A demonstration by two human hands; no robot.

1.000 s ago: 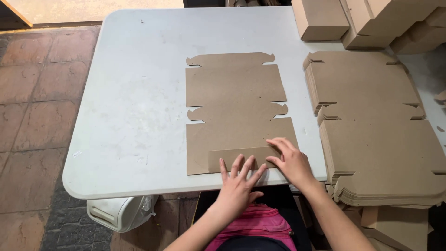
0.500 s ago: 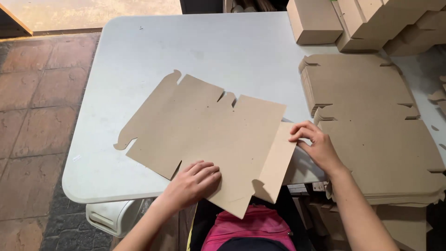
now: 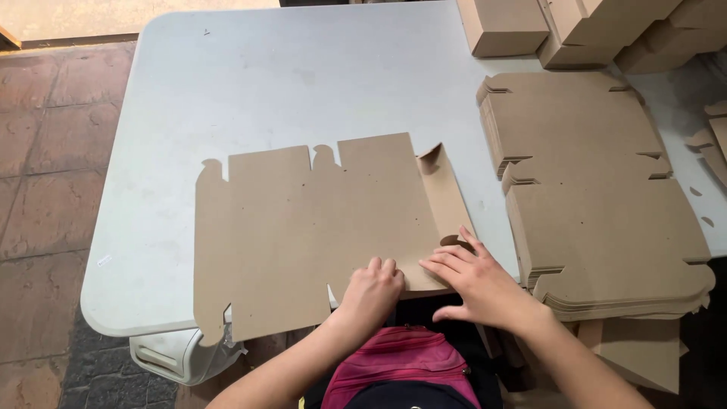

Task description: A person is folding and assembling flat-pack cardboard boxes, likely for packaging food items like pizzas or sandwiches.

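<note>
Cardboard blank [image 3: 303,227], flat and die-cut, lies at centre frame on the white bench [image 3: 265,83], its near edge overhanging the bench's lower rim. Its right flap [image 3: 447,193] is raised and tilted. Left hand [image 3: 371,291] rests knuckles-up on the blank's lower edge, fingers curled closed against the card. Right hand [image 3: 473,280] lies just beside it, fingers [image 3: 447,261] spread open and pressing flat on the lower right corner near the flap's base. Stack of flat blanks [image 3: 598,197] sits at right of frame, well apart from both hands. Folded boxes [image 3: 560,26] occupy the upper right. Pink fabric [image 3: 401,363] shows at bottom centre.
</note>
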